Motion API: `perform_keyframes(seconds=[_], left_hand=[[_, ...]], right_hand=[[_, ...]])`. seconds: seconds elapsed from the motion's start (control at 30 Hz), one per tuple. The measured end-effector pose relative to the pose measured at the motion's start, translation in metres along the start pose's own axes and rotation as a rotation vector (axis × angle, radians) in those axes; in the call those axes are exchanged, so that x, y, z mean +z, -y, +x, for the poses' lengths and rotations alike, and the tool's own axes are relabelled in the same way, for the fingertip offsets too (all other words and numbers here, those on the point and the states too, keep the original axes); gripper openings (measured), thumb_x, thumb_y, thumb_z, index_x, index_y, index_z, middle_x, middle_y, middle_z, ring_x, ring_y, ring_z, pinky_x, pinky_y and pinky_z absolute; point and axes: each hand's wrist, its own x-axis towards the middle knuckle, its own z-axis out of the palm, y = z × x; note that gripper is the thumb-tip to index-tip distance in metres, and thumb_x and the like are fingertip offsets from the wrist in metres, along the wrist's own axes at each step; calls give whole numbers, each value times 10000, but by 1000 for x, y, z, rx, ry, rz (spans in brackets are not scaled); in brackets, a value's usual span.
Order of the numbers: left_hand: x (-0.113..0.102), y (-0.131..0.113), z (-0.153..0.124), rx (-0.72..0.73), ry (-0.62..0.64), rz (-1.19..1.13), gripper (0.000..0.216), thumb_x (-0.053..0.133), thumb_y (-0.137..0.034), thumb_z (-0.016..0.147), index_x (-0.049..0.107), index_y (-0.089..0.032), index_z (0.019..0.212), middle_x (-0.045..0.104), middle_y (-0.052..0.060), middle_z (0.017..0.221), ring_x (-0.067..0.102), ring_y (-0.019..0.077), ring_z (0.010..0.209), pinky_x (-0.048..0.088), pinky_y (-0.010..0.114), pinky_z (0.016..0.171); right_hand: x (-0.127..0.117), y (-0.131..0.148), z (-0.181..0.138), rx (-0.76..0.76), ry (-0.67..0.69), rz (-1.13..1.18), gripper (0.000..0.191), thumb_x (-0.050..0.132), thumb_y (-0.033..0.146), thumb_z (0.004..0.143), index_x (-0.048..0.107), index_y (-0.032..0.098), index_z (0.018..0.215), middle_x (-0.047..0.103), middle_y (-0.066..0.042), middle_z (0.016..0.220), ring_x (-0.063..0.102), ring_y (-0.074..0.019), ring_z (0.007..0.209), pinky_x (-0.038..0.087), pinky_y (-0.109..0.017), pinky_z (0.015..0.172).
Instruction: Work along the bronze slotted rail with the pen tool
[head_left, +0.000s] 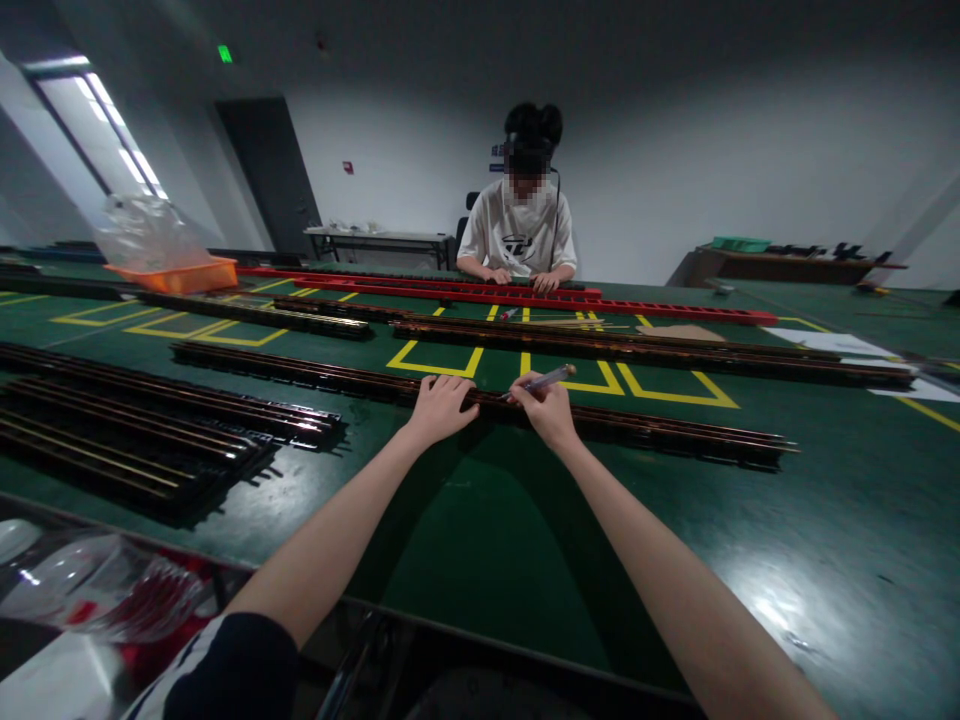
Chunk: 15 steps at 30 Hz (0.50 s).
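Note:
A long black strip [660, 427] with copper-coloured rods along it lies crosswise on the green table in front of me. My left hand [442, 407] is closed over its middle, fingers bent across the top and the thumb along the near side. Just to the right, my right hand [546, 408] pinches a slim pen-like tool [553, 378] with a clear barrel. The tool slants down to the left, and its tip meets or nearly meets the strip; exact contact is too small to tell.
More rodded black strips [172, 430] lie stacked at left, and another long strip [645, 350] lies beyond mine. Across the table a person [517, 235] works at red strips [675, 309]. An orange basket [176, 278] holding plastic bags stands far left; white papers [832, 343] lie at right.

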Motion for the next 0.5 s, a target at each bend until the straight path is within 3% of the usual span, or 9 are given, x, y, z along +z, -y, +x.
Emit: perform_keyframes(seconds=[0.5], left_hand=[[-4, -2, -2, 17, -2, -7, 299, 415, -263, 856, 576, -216, 1105, 633, 73, 1147, 530, 252, 1093, 309, 454, 973]], right_hand=[[-1, -1, 1, 2, -10, 12, 103, 587, 279, 750, 601, 193, 694, 664, -28, 667, 653, -194, 664, 521, -328, 658]])
